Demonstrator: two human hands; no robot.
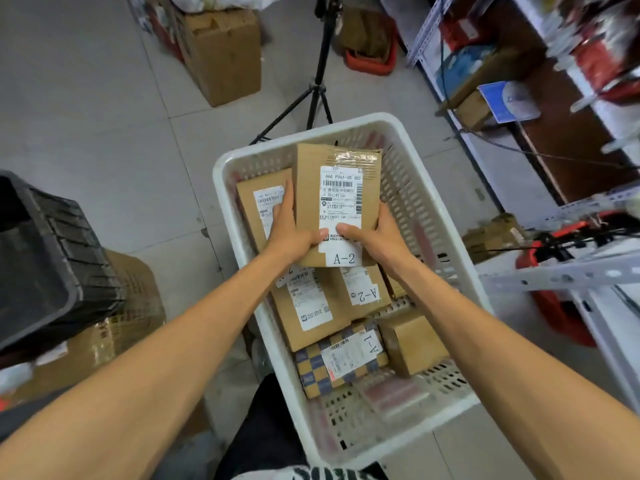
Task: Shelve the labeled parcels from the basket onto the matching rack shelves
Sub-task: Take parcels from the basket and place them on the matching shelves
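A brown cardboard parcel [311, 181] with a white label marked A-2 is held above the white plastic basket [433, 216]. My left hand [292, 233] grips its left edge, thumb on the label. My right hand [375, 237] grips its right edge, thumb on the label too. Below it in the basket lie another A-2 parcel [363, 292], a brown parcel [308, 313] with a partly hidden label, a checkered parcel [341, 358] marked A-1, a small plain box [415, 344], and a box [256, 202] at the far left.
A metal rack [568, 271] with red bins and boxes runs along the right. A black crate [41, 258] sits on cartons at the left. A black tripod [317, 88] and a cardboard box [221, 53] stand on the tiled floor beyond the basket.
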